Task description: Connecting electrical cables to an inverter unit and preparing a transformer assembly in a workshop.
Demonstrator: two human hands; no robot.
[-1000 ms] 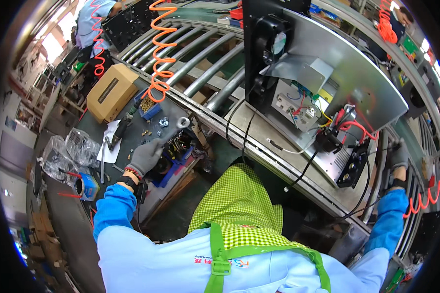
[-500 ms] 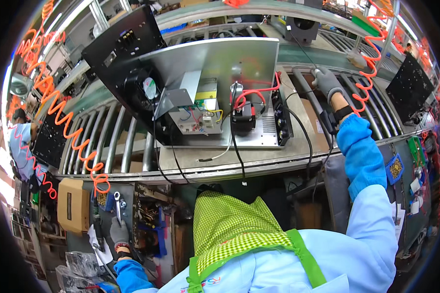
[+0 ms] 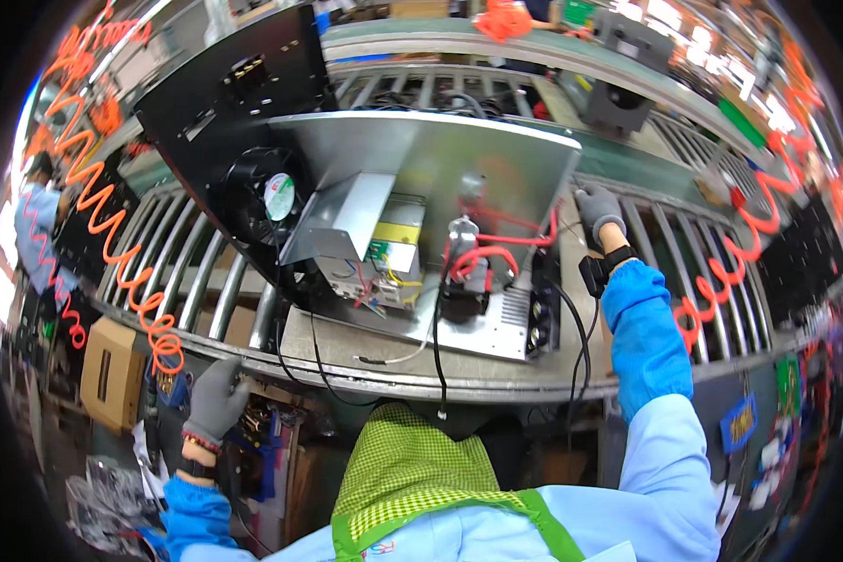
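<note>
A metal chassis with a tall silver panel (image 3: 421, 155) and a black panel (image 3: 206, 122) stands on the bench in front of me. It carries a round fan (image 3: 273, 195), a small circuit box (image 3: 384, 272), and a dark component with red wires (image 3: 496, 253). Beyond the chassis's right edge, my right hand (image 3: 599, 208) in a grey glove has its fingers curled; what they hold is hidden. My left hand (image 3: 217, 401), also gloved, hovers by the near bench edge at the left. Blur and its turned back obscure its fingers. Black cables (image 3: 440, 375) dangle over the front edge.
Roller conveyors (image 3: 192, 267) flank the chassis on both sides. Orange coiled hoses (image 3: 126, 253) hang at left and right. A cardboard box (image 3: 110, 375) sits at the lower left, a blue parts bin (image 3: 738, 423) at the right. Another person (image 3: 42, 229) works at far left.
My left hand has risen from beside a wrench toward the bench edge; the wrench no longer shows. My right hand has come closer to the chassis. The view has shifted.
</note>
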